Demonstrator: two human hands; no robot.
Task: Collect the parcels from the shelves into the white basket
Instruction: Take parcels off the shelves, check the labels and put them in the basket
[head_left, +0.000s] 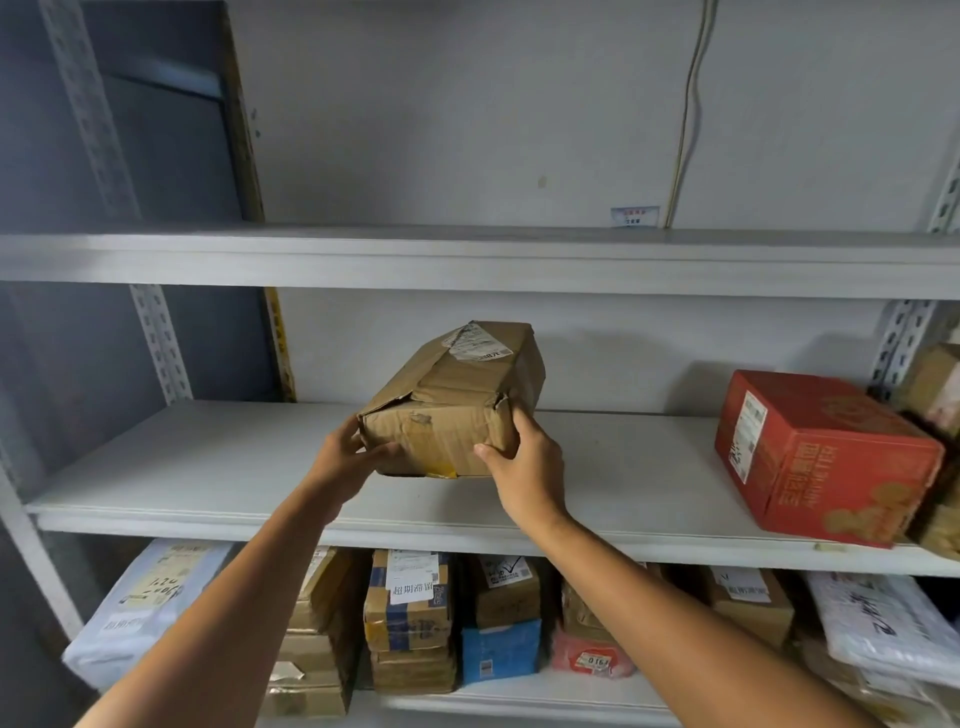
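The middle shelf (208, 467) is where the work stands. One parcel is being taken off it, and I judge the task far from done. The lower shelf (519, 696) is packed with parcels (408, 618), and a red box (826, 457) sits at the middle shelf's right end, close to the front edge. The basket is not in view.

The brown box (457, 400) is mid-shelf, between the front edge and the back, with its far end tipped up. I cannot tell whether its near end rests on the shelf.

Both arms reach forward and up. The right hand (524, 467) grips the near right corner, thumb on the near face and fingers wrapped round the side. The left hand (348, 457) grips the near left corner, thumb low across the near face.

Next, the box should come out over the front edge and go to the basket. Its lid is crushed and torn, so support from beneath seems wise.
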